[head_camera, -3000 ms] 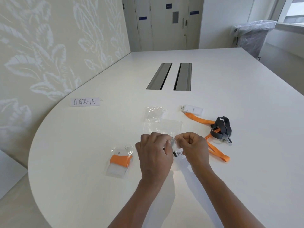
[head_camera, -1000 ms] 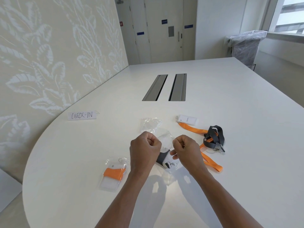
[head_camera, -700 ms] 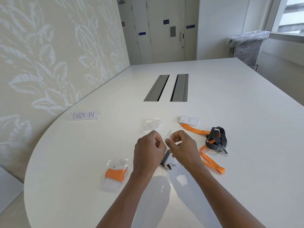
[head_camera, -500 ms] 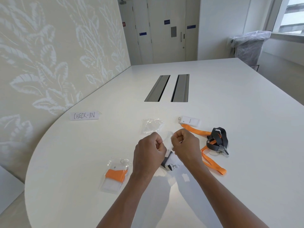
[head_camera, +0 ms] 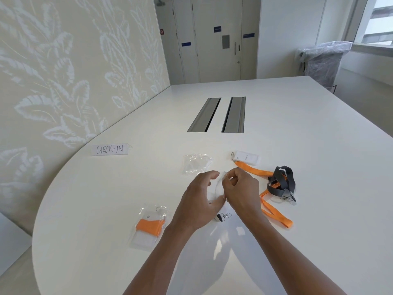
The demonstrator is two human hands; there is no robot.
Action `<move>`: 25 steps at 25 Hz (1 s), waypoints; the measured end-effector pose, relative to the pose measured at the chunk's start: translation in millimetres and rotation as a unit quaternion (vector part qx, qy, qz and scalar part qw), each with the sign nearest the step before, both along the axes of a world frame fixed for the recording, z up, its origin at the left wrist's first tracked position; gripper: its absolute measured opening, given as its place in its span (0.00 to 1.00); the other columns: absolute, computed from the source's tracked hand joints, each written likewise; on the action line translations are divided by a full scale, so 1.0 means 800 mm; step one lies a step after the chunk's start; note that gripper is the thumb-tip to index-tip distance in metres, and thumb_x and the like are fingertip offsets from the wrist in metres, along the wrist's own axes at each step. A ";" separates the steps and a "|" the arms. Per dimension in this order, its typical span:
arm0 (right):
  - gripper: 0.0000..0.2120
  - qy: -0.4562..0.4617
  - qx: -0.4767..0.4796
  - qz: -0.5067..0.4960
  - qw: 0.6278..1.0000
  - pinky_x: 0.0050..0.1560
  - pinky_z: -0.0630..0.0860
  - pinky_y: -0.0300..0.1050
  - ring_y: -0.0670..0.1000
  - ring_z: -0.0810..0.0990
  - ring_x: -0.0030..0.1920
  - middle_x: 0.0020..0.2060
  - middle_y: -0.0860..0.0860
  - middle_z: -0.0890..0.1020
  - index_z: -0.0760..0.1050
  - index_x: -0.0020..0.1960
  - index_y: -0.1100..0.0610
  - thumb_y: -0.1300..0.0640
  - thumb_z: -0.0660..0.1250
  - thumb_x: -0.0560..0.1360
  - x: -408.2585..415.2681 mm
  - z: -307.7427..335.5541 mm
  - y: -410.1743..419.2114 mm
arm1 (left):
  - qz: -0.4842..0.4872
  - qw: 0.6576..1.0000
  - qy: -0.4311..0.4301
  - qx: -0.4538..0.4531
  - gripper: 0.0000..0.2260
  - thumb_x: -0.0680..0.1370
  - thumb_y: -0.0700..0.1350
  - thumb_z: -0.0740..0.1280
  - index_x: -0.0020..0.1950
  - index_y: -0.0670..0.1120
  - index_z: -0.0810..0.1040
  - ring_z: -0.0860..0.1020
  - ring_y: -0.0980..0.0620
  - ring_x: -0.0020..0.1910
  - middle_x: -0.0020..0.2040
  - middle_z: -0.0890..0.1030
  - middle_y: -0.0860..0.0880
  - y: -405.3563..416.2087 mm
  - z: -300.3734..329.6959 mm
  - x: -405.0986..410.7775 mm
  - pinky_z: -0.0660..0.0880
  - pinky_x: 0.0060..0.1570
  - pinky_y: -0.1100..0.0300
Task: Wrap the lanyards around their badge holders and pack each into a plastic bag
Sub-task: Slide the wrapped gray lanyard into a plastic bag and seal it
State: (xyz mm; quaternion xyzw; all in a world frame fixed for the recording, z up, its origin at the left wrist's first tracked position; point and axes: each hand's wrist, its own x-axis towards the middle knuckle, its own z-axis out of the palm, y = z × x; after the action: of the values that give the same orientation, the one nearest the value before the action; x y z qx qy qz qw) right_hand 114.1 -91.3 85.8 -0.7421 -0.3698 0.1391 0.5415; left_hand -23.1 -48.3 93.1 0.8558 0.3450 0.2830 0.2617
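A clear bag (head_camera: 219, 185) is held above the white table (head_camera: 297, 135) between both hands. The right hand (head_camera: 241, 188) is curled, its fingers pinching the bag's upper edge. The left hand (head_camera: 201, 201) is held loosely, fingers half-bent beside the bag; whether they grip it cannot be told. A metal clip (head_camera: 223, 216) is seen just below the hands; the contents of the bag are hidden.

A packed bag (head_camera: 150, 226) with an orange lanyard lies to the left. An empty bag (head_camera: 196, 165) lies beyond the hands. To the right, a badge holder (head_camera: 246, 157) on an orange lanyard (head_camera: 270, 207) is noted, with a grey lanyard (head_camera: 281, 184) heaped on the strap. A "CHECK-IN" label (head_camera: 109, 149) lies far left.
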 end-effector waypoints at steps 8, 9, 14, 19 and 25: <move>0.06 -0.047 -0.011 0.052 0.997 0.35 0.79 0.45 0.46 0.80 0.31 0.28 0.46 0.79 0.78 0.39 0.49 0.57 0.68 0.74 0.000 0.006 -0.003 | -0.082 0.991 0.106 -0.002 0.54 0.68 0.55 0.79 0.81 0.61 0.43 0.48 0.64 0.79 0.81 0.52 0.62 0.018 -0.003 -0.001 0.52 0.72 0.60; 0.06 -0.050 -0.010 0.066 0.996 0.33 0.76 0.43 0.44 0.78 0.30 0.27 0.44 0.78 0.78 0.40 0.49 0.57 0.68 0.74 0.001 0.007 -0.003 | -0.083 0.991 0.109 0.005 0.54 0.67 0.55 0.79 0.82 0.60 0.44 0.48 0.62 0.79 0.81 0.53 0.61 0.022 -0.003 0.000 0.52 0.72 0.59; 0.04 -0.026 0.004 0.109 0.994 0.33 0.73 0.42 0.44 0.74 0.29 0.27 0.45 0.78 0.79 0.41 0.50 0.55 0.71 0.75 0.005 0.008 -0.002 | -0.074 0.993 0.086 0.025 0.49 0.64 0.56 0.79 0.78 0.63 0.53 0.55 0.61 0.76 0.74 0.62 0.62 0.036 -0.006 -0.004 0.57 0.73 0.55; 0.04 0.002 -0.006 0.123 0.992 0.36 0.75 0.44 0.46 0.77 0.29 0.32 0.50 0.83 0.79 0.43 0.50 0.56 0.70 0.76 0.004 0.005 -0.001 | -0.061 0.995 0.070 0.040 0.43 0.65 0.55 0.78 0.75 0.61 0.60 0.61 0.61 0.71 0.66 0.67 0.63 0.043 -0.013 -0.007 0.60 0.70 0.58; 0.08 0.091 -0.007 0.142 0.986 0.35 0.79 0.41 0.46 0.83 0.31 0.36 0.50 0.85 0.79 0.48 0.54 0.58 0.61 0.82 0.015 0.001 0.004 | -0.044 0.996 0.055 0.054 0.35 0.66 0.58 0.72 0.72 0.62 0.66 0.68 0.62 0.63 0.57 0.71 0.62 0.053 -0.014 -0.013 0.64 0.67 0.58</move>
State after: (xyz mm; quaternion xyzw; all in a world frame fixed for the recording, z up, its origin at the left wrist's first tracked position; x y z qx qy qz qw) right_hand 126.1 -88.4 86.4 -0.6702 -0.4197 0.2837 0.5424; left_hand -33.6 -5.9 82.1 0.8973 0.3054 0.2420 0.2073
